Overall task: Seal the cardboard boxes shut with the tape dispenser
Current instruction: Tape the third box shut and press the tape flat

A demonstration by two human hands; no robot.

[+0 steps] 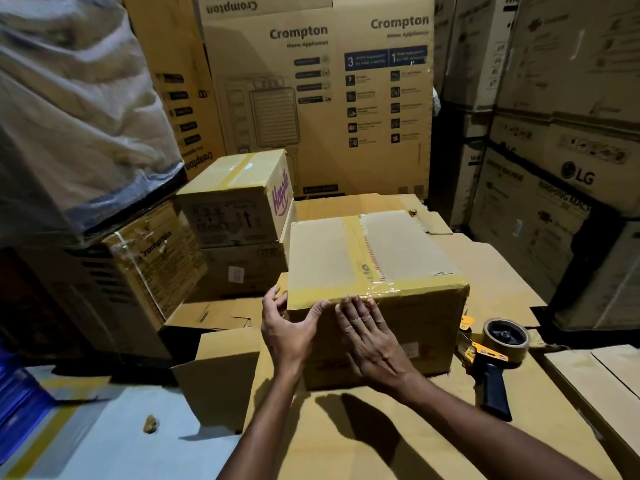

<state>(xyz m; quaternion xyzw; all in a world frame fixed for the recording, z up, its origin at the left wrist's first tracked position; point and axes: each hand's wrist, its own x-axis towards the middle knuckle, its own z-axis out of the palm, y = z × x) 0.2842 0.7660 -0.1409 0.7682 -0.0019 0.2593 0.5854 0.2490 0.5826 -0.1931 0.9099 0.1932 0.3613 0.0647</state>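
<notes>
The box sat straight in front of me on the flattened cardboard, its near face towards me so I could reach the edge where the tape folded over from the top. My right hand lay flat on that face, its fingers straight and close together with the tips at the taped edge. I judged this was to rub the strip down so it would stick. My left hand cupped the near left corner, fingers bent round onto the side face and thumb on the front. That steadied the box against the push and pressed the tape end at the corner.

The tape dispenser lay on its side on the cardboard just right of the box, handle pointing back at me. Neither hand touched it, which left both free for smoothing and put it within easy reach for the next seam. A second box, already taped along its top, stood behind to the left, out of my way.
</notes>
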